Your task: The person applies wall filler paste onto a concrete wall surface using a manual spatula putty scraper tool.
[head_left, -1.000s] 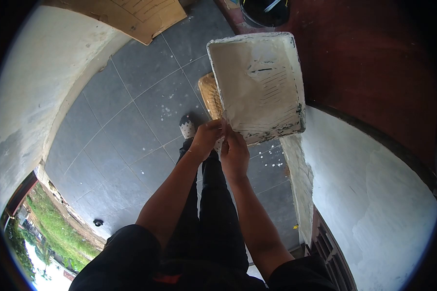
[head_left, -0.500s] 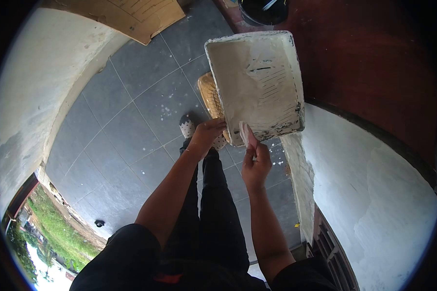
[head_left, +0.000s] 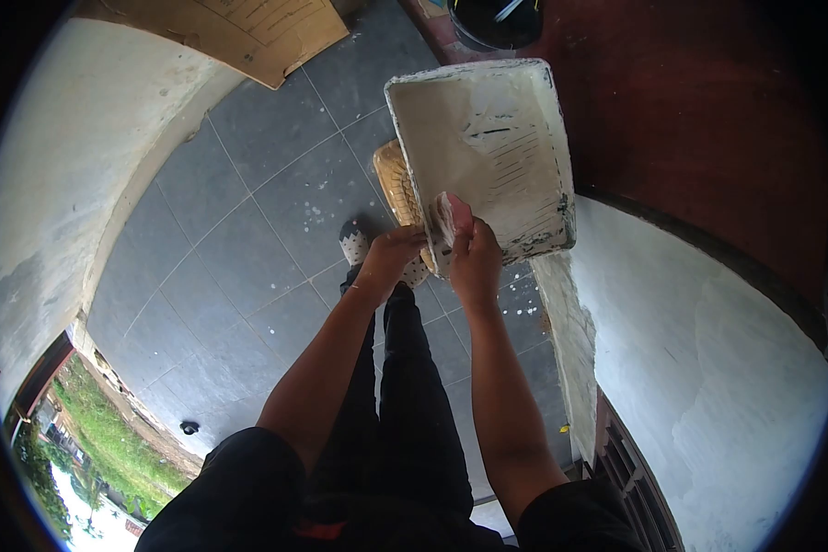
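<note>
A white paint tray [head_left: 515, 120] with dark smears on its rim and a ridged slope lies tilted over the floor in front of me. My left hand [head_left: 394, 258] is closed on the tray's near left edge. In my right hand [head_left: 476, 260] is a pink scraper-like piece [head_left: 458, 213] with whitish residue on it, held over the near left part of the tray. Partly behind the tray's left side shows a tan woven-looking object [head_left: 395, 179].
A dark red surface [head_left: 672, 101] at the right bears a black bucket [head_left: 494, 26]. Cardboard [head_left: 276, 41] lies at the top left. Grey floor tiles [head_left: 221, 212] have white spots. Pale walls stand on both sides, with a small black object [head_left: 189, 428] at lower left.
My right hand has moved up and slightly left, bringing the pink piece farther into the tray and turning it. My left hand remains at the tray's edge.
</note>
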`<state>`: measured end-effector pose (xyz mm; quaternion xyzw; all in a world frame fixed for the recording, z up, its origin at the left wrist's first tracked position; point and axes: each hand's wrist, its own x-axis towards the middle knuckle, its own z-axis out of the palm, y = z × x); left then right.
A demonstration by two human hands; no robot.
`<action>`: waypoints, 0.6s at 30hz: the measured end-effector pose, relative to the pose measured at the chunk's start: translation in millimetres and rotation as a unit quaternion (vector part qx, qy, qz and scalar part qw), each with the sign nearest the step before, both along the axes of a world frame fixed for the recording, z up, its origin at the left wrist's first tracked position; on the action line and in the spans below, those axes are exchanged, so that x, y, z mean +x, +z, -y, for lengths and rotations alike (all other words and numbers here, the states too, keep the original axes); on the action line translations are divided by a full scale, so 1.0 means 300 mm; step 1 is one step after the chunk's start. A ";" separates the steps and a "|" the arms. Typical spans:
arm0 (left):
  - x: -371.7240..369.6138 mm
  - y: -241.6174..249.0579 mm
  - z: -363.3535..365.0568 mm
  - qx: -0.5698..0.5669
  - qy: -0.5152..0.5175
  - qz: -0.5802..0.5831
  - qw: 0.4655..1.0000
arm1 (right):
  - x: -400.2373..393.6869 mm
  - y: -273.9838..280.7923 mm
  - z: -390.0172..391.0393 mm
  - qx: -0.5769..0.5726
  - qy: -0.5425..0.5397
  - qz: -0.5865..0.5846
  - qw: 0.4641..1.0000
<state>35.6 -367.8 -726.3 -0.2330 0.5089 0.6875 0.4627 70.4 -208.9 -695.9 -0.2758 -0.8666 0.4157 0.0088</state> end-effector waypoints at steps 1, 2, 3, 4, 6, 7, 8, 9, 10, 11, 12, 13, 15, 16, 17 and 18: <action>0.001 0.005 -0.004 -0.011 -0.007 -0.004 1.000 | -0.010 -0.002 -0.004 0.005 -0.011 0.007 1.000; 0.000 0.008 0.000 -0.024 -0.012 -0.007 1.000 | -0.026 0.023 -0.017 -0.014 -0.052 -0.010 0.998; 0.012 -0.028 0.015 -0.026 -0.010 -0.008 1.000 | -0.034 0.029 -0.020 -0.016 -0.050 -0.011 0.999; 0.031 -0.071 0.030 -0.025 -0.056 -0.085 0.995 | -0.036 0.034 -0.022 -0.018 -0.037 0.007 0.999; 0.025 -0.051 0.025 -0.019 -0.103 -0.160 0.982 | -0.026 0.006 -0.019 0.006 0.037 0.064 0.997; 0.021 -0.041 0.018 -0.015 -0.072 -0.104 0.992 | -0.015 0.000 -0.027 0.008 0.037 0.064 0.997; 0.009 -0.023 0.009 -0.011 -0.039 -0.050 0.998 | -0.010 0.003 -0.034 0.002 0.016 0.035 0.999; 0.004 -0.020 0.003 -0.012 -0.037 -0.051 0.998 | -0.008 0.003 -0.040 -0.005 -0.004 0.006 1.000; 0.002 -0.011 0.001 -0.014 -0.022 -0.037 0.999 | 0.001 -0.001 -0.051 -0.004 -0.047 0.029 0.998; 0.004 -0.012 0.007 -0.017 -0.009 -0.022 1.000 | -0.005 0.020 -0.055 0.000 -0.060 0.005 0.998; 0.005 -0.013 0.014 -0.019 -0.009 -0.021 1.000 | -0.001 0.016 -0.057 0.000 -0.053 0.000 0.999; 0.004 -0.015 0.014 -0.010 -0.004 -0.021 1.000 | 0.004 0.011 -0.061 0.002 -0.046 -0.005 0.999; 0.002 -0.022 0.004 0.002 -0.001 -0.022 1.000 | 0.011 -0.002 -0.052 0.001 -0.025 0.009 1.000; 0.000 -0.026 0.002 0.000 0.001 -0.020 1.000 | 0.012 -0.009 -0.046 -0.002 -0.001 0.024 1.000; -0.003 -0.023 0.002 -0.003 0.004 -0.017 1.000 | 0.012 -0.016 -0.042 -0.002 0.000 0.023 1.000; -0.002 -0.020 0.003 -0.004 0.005 -0.017 1.000 | 0.014 -0.024 -0.036 0.001 0.002 0.035 0.999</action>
